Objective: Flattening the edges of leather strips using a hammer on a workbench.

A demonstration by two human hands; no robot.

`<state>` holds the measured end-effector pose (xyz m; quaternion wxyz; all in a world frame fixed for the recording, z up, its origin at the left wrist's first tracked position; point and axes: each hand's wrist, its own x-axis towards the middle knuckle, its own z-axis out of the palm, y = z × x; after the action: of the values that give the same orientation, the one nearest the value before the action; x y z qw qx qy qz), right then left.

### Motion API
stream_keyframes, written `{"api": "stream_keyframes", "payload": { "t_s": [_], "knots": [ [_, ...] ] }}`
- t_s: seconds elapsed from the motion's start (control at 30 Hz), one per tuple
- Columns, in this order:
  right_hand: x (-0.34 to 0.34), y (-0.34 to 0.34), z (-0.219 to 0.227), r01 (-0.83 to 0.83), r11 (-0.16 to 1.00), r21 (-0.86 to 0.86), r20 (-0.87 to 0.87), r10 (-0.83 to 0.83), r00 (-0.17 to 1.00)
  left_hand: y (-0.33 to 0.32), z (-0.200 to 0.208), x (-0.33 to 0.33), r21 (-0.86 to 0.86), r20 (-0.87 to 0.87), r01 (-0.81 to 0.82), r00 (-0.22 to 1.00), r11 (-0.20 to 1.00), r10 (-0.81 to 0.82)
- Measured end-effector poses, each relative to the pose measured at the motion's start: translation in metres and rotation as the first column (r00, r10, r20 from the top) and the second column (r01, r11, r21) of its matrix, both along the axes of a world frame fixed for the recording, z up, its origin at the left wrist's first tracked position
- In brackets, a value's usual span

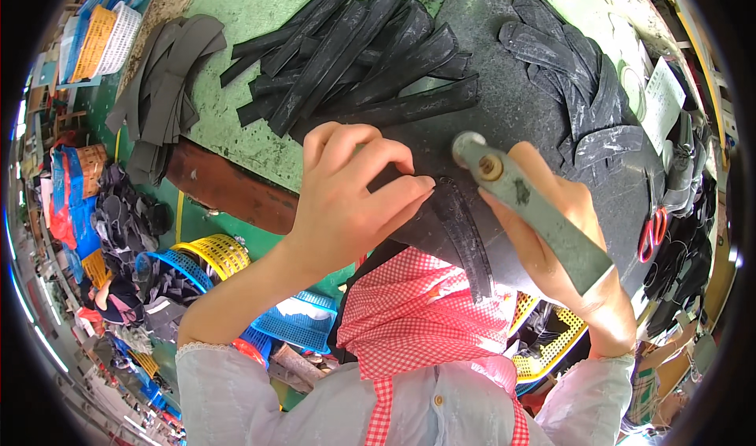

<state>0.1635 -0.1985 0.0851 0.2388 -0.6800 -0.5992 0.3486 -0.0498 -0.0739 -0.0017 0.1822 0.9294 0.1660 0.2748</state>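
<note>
My right hand (543, 225) is wrapped round a hammer (543, 210), whose metal head is raised over the dark work slab (504, 123). A curved black strip (465, 237) lies below it, hanging over the slab's near edge toward my apron. Beside the strip's upper end is my left hand (346, 186), its fingers curled and the thumb and finger drawn together in a pinch. Whatever is between those fingertips is hidden. Farther off, a loose pile of long black strips (362, 52) spreads across the slab and the green table (213, 84).
Shorter curved black pieces (579, 76) are heaped at the far right. Red-handled scissors (652, 233) lie by the right edge. Grey strips (169, 76) drape over the left table edge, above a brown panel (228, 186). Yellow (216, 253) and blue baskets (295, 320) stand below.
</note>
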Motion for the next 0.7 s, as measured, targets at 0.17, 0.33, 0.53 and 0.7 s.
{"api": "stream_keyframes", "payload": {
  "t_s": [0.17, 0.33, 0.53, 0.7],
  "knots": [
    [-0.008, 0.001, -0.005, -0.126, 0.991, -0.039, 0.118, 0.13, 0.985, -0.009, 0.005, -0.006, 0.106, -0.075, 0.012, 0.997, 0.994, -0.004],
    [-0.007, 0.003, -0.004, -0.162, 0.986, -0.04, 0.136, 0.166, 0.977, -0.059, 0.005, -0.023, -0.089, -0.048, 0.169, 0.984, 0.982, -0.174],
    [-0.011, 0.01, 0.001, -0.006, 0.994, 0.111, -0.008, 0.007, 1.0, -0.082, -0.004, -0.018, -0.177, -0.113, 0.154, 0.978, 0.972, -0.175],
    [-0.002, 0.003, -0.009, -0.029, 0.999, 0.02, -0.095, 0.031, 0.995, -0.076, -0.003, 0.004, -0.207, -0.039, 0.161, 0.984, 0.965, -0.172]
  ]
}}
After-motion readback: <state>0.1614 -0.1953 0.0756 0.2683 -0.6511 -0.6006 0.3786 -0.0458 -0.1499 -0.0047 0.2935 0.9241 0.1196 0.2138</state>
